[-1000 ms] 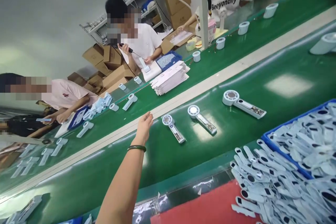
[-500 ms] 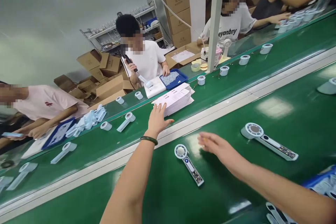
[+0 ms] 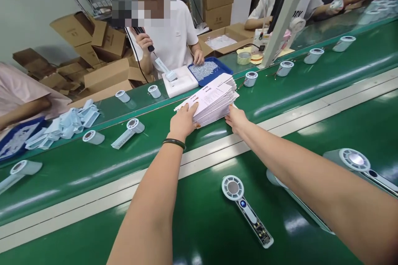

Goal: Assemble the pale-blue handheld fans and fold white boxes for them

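Our grip is two-handed now: left hand (image 3: 183, 122) and right hand (image 3: 237, 119), half-curled (the right newly arrived), hold the paper stack (image 3: 215, 98), apparently steadying both sides.

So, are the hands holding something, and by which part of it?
The white paper stack is held between both: the left hand at its left end, the right hand at its near right corner.

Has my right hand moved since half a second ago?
Yes, forward: your right hand has crossed from the near side of the pale strip to its far side, reaching the right end of the white stack.
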### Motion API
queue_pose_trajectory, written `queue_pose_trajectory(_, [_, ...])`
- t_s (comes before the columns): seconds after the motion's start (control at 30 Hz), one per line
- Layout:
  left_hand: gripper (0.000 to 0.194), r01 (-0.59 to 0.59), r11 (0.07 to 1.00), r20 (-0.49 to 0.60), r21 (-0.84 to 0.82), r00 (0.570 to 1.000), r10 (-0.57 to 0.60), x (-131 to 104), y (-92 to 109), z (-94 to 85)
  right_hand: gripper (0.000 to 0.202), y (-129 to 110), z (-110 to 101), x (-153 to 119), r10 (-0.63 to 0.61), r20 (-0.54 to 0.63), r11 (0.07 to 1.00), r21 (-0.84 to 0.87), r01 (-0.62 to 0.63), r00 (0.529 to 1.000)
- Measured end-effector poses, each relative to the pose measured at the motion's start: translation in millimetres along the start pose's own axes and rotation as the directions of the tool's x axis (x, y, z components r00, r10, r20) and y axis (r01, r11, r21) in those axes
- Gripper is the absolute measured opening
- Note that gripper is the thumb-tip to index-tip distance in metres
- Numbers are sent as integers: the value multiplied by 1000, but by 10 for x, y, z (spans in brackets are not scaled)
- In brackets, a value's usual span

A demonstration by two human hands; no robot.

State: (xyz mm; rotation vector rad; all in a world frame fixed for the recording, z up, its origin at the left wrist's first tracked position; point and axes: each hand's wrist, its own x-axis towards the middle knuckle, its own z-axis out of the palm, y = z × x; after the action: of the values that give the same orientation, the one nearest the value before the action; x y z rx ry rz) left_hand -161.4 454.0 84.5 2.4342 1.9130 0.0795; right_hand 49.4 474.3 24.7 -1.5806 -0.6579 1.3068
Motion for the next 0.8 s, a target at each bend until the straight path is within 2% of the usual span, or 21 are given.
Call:
queue_pose_trajectory(0.1, [91,18,1000,-30,-17,999,-18,-42,-21,34,47,-68,92,47,122,-72,990,84,-115,990])
queue_pose_trajectory(0.23, [92,39,998,-59,-55,997,-43,-77,-104,58,49,-128,100,19,184,-48,969,179,-172,982])
queue_pose_trajectory(0.3, [91,49,996,-71,-78,996,-55,-97,-184,47,50,-143,114,-19,167,-3,960,228,-162,986])
queue_pose_trajectory(0.4, [90,55,992,-96,-114,993,-66,-150,-312,29,44,-152,210,-94,72,121,936,335,-109,990])
queue_pose_trajectory(0.5, [93,56,991,-121,-123,990,-71,-199,-363,54,31,-121,386,-147,-5,264,891,439,-115,965])
queue_pose_trajectory(0.57, [93,63,992,-134,-107,988,-77,-208,-327,101,24,-65,504,-148,-2,298,864,480,-148,955])
queue_pose_trajectory(0.67, [88,83,994,-163,-64,982,-93,-217,-180,169,18,39,610,-120,23,265,839,520,-163,964])
queue_pose_trajectory(0.8, [82,131,991,-222,-27,966,-133,-435,172,107,15,64,529,-167,-2,201,845,524,-106,980])
